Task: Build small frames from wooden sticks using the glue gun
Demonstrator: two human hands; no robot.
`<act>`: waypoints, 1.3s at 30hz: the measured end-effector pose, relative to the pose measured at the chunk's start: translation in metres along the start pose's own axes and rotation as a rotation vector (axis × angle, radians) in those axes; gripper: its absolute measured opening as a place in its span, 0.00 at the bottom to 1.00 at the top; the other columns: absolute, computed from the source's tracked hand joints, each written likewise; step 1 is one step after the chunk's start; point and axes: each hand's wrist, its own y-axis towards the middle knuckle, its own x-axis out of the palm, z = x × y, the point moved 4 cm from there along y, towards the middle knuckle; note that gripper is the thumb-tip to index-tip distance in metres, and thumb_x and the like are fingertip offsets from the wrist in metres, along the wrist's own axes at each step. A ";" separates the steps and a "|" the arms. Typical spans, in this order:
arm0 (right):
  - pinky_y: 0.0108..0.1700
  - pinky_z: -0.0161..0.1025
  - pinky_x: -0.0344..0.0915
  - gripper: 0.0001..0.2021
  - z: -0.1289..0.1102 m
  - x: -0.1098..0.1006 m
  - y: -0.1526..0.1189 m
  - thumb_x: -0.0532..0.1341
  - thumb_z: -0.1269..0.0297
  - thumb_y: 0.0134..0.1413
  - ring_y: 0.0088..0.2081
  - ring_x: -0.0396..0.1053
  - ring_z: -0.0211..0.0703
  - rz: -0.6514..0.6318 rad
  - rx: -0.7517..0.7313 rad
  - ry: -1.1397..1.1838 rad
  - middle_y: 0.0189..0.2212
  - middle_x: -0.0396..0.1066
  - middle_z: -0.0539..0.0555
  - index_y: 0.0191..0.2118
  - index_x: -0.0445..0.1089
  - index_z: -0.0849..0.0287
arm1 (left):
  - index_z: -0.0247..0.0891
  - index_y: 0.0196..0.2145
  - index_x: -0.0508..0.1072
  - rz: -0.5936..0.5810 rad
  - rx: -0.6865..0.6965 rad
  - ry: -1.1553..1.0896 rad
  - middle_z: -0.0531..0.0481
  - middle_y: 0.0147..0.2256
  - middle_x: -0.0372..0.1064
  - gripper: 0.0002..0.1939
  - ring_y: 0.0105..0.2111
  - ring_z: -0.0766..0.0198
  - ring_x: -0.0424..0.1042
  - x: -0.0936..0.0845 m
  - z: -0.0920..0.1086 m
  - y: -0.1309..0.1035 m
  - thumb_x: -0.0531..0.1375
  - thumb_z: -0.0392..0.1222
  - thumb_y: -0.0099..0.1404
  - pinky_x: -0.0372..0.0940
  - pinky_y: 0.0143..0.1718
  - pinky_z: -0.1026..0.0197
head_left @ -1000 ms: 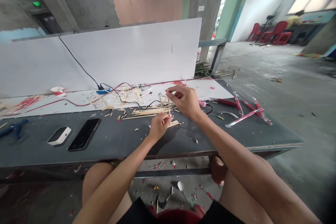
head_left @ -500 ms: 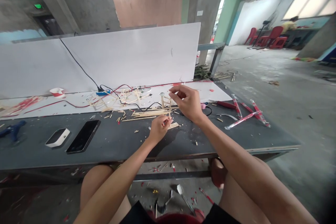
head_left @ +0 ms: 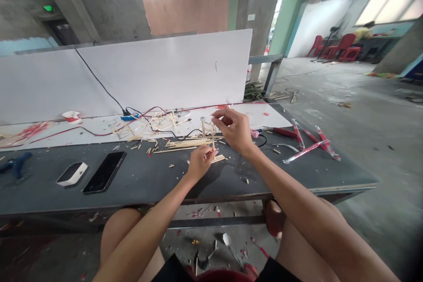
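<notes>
My left hand (head_left: 200,161) is closed in a pinch around the lower end of an upright stick in a small frame of thin wooden sticks (head_left: 203,128). The frame's upper part shows above the fingers, with a pale blob at one corner. Just above and to the right, my right hand (head_left: 235,130) has thumb and forefinger pinched close to the frame's top; whatever lies between those fingertips is too small to make out. Behind the left hand lies a pile of loose wooden sticks (head_left: 185,143). A few short sticks (head_left: 218,158) rest beside its fingers.
To the left lie a black phone (head_left: 105,172), a white box-shaped device (head_left: 72,173) and a blue glue gun (head_left: 16,164). More stick frames (head_left: 161,120) and cables sit along the white panel. Red-and-clear wrapped sticks (head_left: 310,147) and a red-handled tool (head_left: 284,132) are at right.
My right hand has shifted very slightly left and down near the top of the frame. The frame has tipped a little left; my left hand keeps its hold.
</notes>
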 end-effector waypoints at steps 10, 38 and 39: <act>0.30 0.37 0.61 0.06 -0.001 -0.005 0.003 0.64 0.65 0.57 0.24 0.61 0.35 0.048 0.051 0.029 0.26 0.73 0.50 0.38 0.78 0.59 | 0.38 0.32 0.77 0.006 -0.019 -0.041 0.48 0.35 0.77 0.11 0.29 0.65 0.71 -0.001 0.001 -0.001 0.59 0.43 0.70 0.63 0.31 0.64; 0.22 0.35 0.58 0.17 0.055 -0.064 -0.007 0.66 0.50 0.54 0.21 0.63 0.35 0.056 0.439 0.044 0.27 0.76 0.56 0.32 0.77 0.62 | 0.35 0.36 0.80 0.223 -0.343 -0.686 0.48 0.31 0.75 0.16 0.25 0.68 0.65 -0.072 0.035 -0.021 0.68 0.52 0.61 0.63 0.31 0.63; 0.22 0.35 0.57 0.17 0.060 -0.065 -0.008 0.67 0.50 0.53 0.21 0.62 0.35 0.026 0.477 0.037 0.26 0.75 0.56 0.31 0.77 0.62 | 0.34 0.37 0.80 0.233 -0.341 -0.687 0.48 0.31 0.75 0.16 0.25 0.68 0.65 -0.072 0.035 -0.021 0.68 0.52 0.61 0.64 0.31 0.63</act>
